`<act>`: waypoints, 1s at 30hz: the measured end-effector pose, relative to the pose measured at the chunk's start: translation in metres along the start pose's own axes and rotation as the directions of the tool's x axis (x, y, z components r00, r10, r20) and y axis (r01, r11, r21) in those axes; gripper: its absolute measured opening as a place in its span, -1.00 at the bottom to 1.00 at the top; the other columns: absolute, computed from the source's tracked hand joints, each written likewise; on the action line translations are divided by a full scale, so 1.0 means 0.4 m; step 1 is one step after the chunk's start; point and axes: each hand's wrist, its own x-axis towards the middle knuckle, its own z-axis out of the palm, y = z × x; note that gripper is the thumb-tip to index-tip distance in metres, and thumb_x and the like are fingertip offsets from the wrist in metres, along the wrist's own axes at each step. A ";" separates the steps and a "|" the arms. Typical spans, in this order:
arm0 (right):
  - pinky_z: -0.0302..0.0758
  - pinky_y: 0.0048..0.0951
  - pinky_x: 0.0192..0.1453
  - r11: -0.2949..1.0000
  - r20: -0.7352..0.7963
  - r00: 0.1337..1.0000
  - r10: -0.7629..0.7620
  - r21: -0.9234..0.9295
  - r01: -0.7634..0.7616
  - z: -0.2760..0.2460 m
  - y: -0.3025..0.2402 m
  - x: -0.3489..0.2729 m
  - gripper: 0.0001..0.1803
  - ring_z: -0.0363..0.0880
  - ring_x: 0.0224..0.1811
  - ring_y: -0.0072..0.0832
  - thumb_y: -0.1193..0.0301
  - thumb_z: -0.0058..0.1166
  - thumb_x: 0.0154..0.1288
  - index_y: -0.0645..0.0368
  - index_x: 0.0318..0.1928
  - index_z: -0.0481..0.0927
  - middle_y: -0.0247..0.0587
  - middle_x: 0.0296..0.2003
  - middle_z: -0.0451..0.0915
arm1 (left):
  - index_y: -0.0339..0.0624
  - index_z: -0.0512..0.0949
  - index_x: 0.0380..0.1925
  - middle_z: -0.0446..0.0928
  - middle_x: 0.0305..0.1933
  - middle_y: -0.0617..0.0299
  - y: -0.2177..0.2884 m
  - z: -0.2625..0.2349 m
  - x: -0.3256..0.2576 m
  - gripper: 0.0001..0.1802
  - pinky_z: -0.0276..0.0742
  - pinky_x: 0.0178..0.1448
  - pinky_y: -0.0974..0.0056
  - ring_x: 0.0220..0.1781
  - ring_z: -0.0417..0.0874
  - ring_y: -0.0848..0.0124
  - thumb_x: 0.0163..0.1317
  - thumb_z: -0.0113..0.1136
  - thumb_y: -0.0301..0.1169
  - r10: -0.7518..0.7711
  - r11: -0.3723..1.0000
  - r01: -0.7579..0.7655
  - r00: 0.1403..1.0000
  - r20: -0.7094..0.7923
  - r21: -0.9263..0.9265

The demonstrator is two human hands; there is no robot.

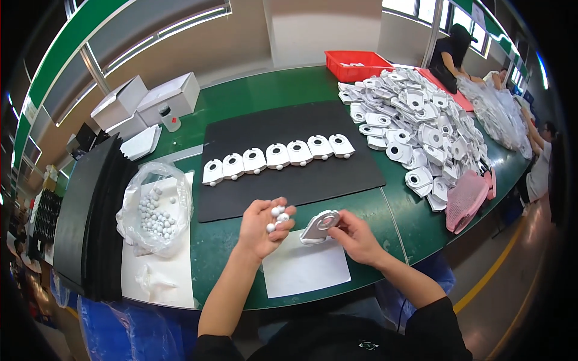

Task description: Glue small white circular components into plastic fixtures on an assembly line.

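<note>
Several small white balls [277, 212] rest in my left hand [260, 230], its palm turned up and fingers curled around them. Between thumb and fingers, my right hand [356, 239] grips a white plastic housing [317, 229] with a round hole, tilted above a white sheet of paper [307, 269]. Beyond my hands, a row of similar white housings [277, 155] lies on a black mat [265, 129], with small white balls at the lower edges of several.
At left, a clear plastic bag [129, 210] holds many white balls, beside stacked black sheets [90, 234]. A large pile of white housings [421, 114] covers the right side, near a red bin [355, 65] and pink mesh cloth [466, 201]. White boxes [171, 99] and a bottle [170, 120] stand back left.
</note>
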 end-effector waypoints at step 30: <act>0.37 -0.42 -0.23 0.822 0.126 0.945 -0.303 -0.467 0.326 0.014 0.041 -0.014 -0.80 0.42 -0.32 -0.34 0.64 -0.02 0.10 0.19 -0.23 0.40 -0.20 -0.35 0.44 | -0.26 0.38 -0.05 0.41 -0.32 0.23 -0.056 -0.024 0.003 -0.68 0.13 -0.68 0.54 -0.43 0.36 0.51 0.26 -0.04 -0.33 0.231 0.967 -0.217 0.969 -0.089 0.136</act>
